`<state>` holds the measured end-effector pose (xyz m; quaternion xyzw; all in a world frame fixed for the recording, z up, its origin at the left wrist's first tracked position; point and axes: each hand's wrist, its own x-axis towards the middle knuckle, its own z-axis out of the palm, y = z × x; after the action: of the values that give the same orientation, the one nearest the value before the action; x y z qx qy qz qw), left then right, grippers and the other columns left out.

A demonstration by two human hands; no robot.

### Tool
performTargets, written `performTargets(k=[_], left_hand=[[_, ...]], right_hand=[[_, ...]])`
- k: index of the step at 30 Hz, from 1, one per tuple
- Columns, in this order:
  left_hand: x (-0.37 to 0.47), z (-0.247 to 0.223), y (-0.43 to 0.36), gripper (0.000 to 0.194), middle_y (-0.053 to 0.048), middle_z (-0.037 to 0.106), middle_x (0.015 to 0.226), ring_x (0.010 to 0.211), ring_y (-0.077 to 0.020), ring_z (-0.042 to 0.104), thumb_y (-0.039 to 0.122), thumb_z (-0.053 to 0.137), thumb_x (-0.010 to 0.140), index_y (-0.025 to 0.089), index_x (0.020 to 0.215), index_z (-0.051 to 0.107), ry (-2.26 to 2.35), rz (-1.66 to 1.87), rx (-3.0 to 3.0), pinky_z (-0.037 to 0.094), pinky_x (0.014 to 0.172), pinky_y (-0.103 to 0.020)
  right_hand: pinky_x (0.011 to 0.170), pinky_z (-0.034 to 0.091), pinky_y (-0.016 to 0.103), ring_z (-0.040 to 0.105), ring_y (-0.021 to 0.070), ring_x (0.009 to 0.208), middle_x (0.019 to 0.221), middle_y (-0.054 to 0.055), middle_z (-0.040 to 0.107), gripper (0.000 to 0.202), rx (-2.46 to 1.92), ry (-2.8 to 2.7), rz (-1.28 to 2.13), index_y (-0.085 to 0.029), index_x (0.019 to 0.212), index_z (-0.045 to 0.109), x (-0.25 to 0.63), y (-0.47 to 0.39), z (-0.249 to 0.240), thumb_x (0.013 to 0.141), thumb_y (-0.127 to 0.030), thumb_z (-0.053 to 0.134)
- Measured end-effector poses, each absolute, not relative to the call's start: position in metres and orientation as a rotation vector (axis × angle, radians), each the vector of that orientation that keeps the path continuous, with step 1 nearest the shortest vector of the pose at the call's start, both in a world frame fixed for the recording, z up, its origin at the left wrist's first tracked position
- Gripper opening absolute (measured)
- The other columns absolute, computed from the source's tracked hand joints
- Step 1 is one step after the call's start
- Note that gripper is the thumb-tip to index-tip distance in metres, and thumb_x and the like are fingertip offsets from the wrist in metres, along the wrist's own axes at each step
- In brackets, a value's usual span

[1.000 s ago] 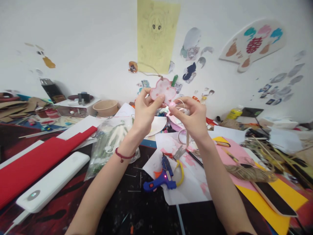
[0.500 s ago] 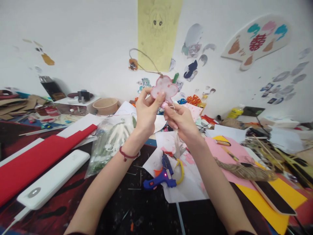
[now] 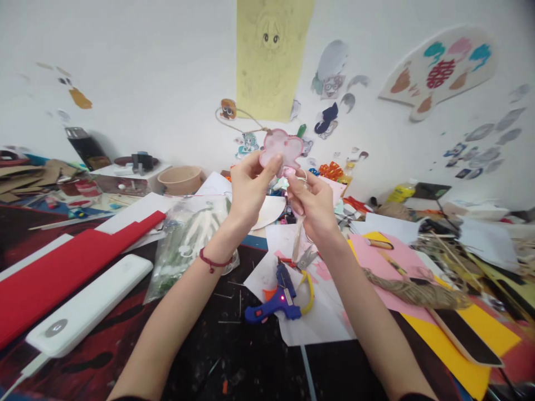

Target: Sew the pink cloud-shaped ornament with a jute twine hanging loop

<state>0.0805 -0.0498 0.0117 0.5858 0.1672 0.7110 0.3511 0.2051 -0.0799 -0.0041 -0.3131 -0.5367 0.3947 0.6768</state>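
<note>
Holding pink ornament (image 3: pixel 282 143) up, toward back edge of desk (image 3: pixel 192 356): left hand (image 3: pixel 249 181), grip closed on lower side. Right hand (image 3: pixel 314 205): narrow grip, pinching pale ribbon (image 3: pixel 297 239) below ornament. Step, seemingly: adjusting ribbon. Next move calls for steady left, fine right control.

A fan-shaped board (image 3: pixel 442 72) and a yellow drawing (image 3: pixel 272 64) hang on the wall (image 3: pixel 159 72).

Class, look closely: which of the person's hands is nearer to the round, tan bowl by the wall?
Left. The left hand is right of the bowl, pinching a flat, pink-edged, cloud-shaped piece; the right hand is farther right, past the left one.
</note>
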Motion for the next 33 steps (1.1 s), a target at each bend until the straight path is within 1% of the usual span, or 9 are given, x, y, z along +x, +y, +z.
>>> performTargets(k=[2, 9, 13, 18, 23, 29, 33], left_hand=[[0.077, 0.012, -0.048, 0.043, 0.003, 0.054, 0.063, 0.06, -0.008, 0.047, 0.053, 0.078, 0.081, 0.016, 0.066, 0.06, 0.417, 1.833, 1.579, 0.038, 0.057, -0.022], [0.072, 0.013, -0.044, 0.04, 0.001, 0.059, 0.066, 0.064, -0.01, 0.055, 0.05, 0.079, 0.081, 0.015, 0.069, 0.063, 0.407, 1.777, 1.671, 0.045, 0.06, -0.023], [0.068, 0.015, -0.045, 0.039, 0.0, 0.059, 0.066, 0.065, -0.0108, 0.054, 0.049, 0.084, 0.077, 0.014, 0.072, 0.066, 0.401, 1.68, 1.683, 0.043, 0.059, -0.023], [0.059, 0.017, -0.044, 0.034, -0.001, 0.061, 0.07, 0.066, -0.0113, 0.053, 0.044, 0.086, 0.075, 0.014, 0.077, 0.07, 0.425, 1.551, 1.702, 0.042, 0.06, -0.024], [0.054, 0.019, -0.041, 0.033, 0.0, 0.056, 0.065, 0.063, -0.0097, 0.047, 0.041, 0.086, 0.074, 0.013, 0.074, 0.068, 0.481, 1.526, 1.729, 0.036, 0.057, -0.023], [0.053, 0.018, -0.039, 0.031, -0.001, 0.059, 0.067, 0.064, -0.0113, 0.051, 0.04, 0.083, 0.076, 0.014, 0.074, 0.066, 0.511, 1.517, 1.737, 0.038, 0.058, -0.024], [0.053, 0.018, -0.039, 0.029, -0.001, 0.058, 0.067, 0.064, -0.0115, 0.049, 0.038, 0.081, 0.076, 0.014, 0.074, 0.065, 0.521, 1.506, 1.742, 0.036, 0.059, -0.025]], right_hand=[[0.041, 0.013, 0.025, 0.03, 0.0023, 0.04, 0.059, -0.006, 0.057, 0.041, -0.711, -1.194, 0.87, -0.019, 0.1, 0.068, 0.206, -0.078, -0.005, 0.076, -0.049, 0.083], [0.041, 0.012, 0.024, 0.029, 0.0018, 0.04, 0.058, -0.006, 0.056, 0.041, -0.705, -1.184, 0.854, -0.018, 0.099, 0.069, 0.205, -0.077, -0.005, 0.075, -0.048, 0.084], [0.041, 0.013, 0.024, 0.028, 0.0025, 0.041, 0.059, -0.006, 0.054, 0.043, -0.738, -1.211, 0.82, -0.019, 0.099, 0.07, 0.207, -0.076, -0.005, 0.074, -0.052, 0.083], [0.042, 0.015, 0.024, 0.027, 0.0037, 0.044, 0.06, -0.006, 0.052, 0.049, -0.778, -1.256, 0.795, -0.018, 0.103, 0.07, 0.209, -0.076, -0.005, 0.074, -0.056, 0.082], [0.043, 0.014, 0.025, 0.028, 0.0041, 0.045, 0.06, -0.005, 0.053, 0.048, -0.792, -1.286, 0.796, -0.018, 0.102, 0.07, 0.21, -0.074, -0.006, 0.075, -0.055, 0.082], [0.042, 0.015, 0.024, 0.031, 0.0036, 0.042, 0.059, -0.004, 0.058, 0.045, -0.819, -1.292, 0.788, -0.018, 0.099, 0.069, 0.216, -0.07, -0.008, 0.074, -0.052, 0.084], [0.042, 0.018, 0.022, 0.032, 0.0031, 0.043, 0.061, -0.004, 0.059, 0.046, -0.858, -1.341, 0.782, -0.016, 0.103, 0.071, 0.219, -0.072, -0.004, 0.075, -0.05, 0.083]])
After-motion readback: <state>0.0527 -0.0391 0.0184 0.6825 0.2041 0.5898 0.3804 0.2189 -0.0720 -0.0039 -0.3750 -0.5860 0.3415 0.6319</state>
